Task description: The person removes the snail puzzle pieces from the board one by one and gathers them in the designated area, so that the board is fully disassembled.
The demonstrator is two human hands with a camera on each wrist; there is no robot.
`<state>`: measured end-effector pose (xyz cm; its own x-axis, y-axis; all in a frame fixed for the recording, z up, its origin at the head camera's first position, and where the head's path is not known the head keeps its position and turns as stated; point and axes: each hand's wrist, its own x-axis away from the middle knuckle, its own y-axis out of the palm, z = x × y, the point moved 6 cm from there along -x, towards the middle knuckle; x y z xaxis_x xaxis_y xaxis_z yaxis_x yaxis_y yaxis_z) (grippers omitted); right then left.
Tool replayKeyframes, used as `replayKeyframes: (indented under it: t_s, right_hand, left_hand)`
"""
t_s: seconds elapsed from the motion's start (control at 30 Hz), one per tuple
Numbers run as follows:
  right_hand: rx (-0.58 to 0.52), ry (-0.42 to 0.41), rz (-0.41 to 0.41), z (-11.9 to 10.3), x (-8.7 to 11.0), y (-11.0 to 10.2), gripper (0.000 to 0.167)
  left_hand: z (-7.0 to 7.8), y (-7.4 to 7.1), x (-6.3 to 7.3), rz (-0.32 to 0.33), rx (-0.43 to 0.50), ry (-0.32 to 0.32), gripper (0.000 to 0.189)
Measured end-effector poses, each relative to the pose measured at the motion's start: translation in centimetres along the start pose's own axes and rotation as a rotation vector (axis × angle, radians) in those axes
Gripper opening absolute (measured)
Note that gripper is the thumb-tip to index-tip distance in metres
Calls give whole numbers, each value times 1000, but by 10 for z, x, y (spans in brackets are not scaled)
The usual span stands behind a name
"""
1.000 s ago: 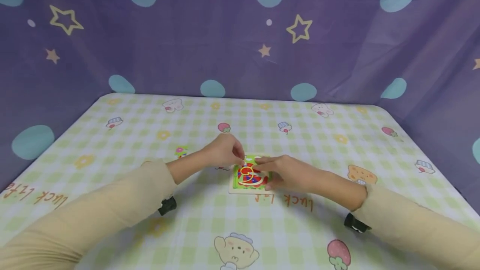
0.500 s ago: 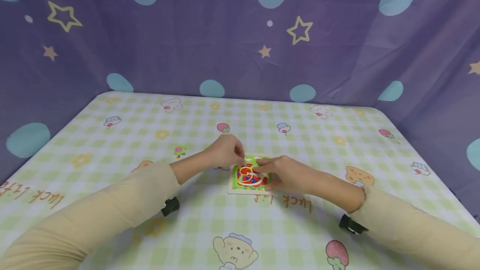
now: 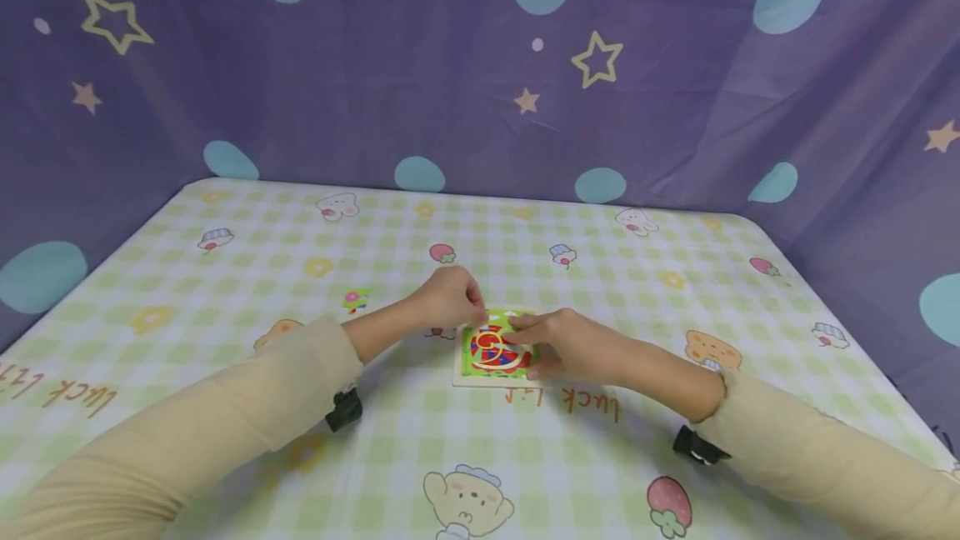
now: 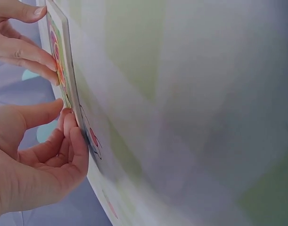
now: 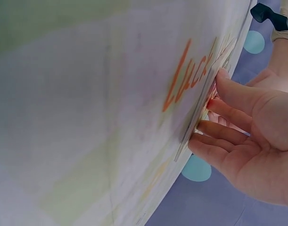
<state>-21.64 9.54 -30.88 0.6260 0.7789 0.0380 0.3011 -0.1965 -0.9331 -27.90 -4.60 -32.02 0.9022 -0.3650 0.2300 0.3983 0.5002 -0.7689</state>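
A small square wooden puzzle (image 3: 495,361) with a red and green picture lies flat on the table between both hands. My left hand (image 3: 450,298) bends over its upper left corner, thumb and fingertips pinched together on a small puzzle piece that they mostly hide. In the left wrist view, the left fingers (image 4: 78,146) curl beside the board's edge. My right hand (image 3: 577,348) rests on the puzzle's right side, its nearly straight fingers (image 5: 221,132) touching the picture and the thumb near the front edge.
A loose green piece with a pink flower (image 3: 356,300) lies left of the puzzle, behind the left forearm. The checked tablecloth (image 3: 390,473) has printed cartoons and lettering. Behind the table hangs a purple curtain (image 3: 450,40).
The head view has shifted a little, so the scene slides slightly left. Both hands keep nearly the same place and pose at the puzzle.
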Motion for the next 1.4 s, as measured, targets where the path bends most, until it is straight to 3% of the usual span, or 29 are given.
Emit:
replayKeyframes:
  t_s: [0.4,0.47,0.63,0.7,1.0,1.17,1.4]
  right_hand:
    - [3,18,-6,-2,0,0,48]
    - [6,19,-7,-2,0,0,48]
    - [6,20,-2,-1,1,1,48]
    - [2,23,-3,-1,2,1,48]
    - [-8,3,2,0,2,-1,47]
    - [-10,-15,-6,-1,2,0,48]
    - [-13,-26,-5,0,5,1,47]
  left_hand:
    - [-7,-2,-3,-6,98,-105,15]
    - [-9,-1,-4,-10,169,-130,17]
    - [-12,3,-5,-61,470,-212,20]
    - [-12,5,-4,-73,531,-233,21]
    - [-10,-2,-5,19,393,-243,17]
    - [-11,-5,-8,27,401,-257,18]
    - [-19,-12,-11,5,441,-212,22]
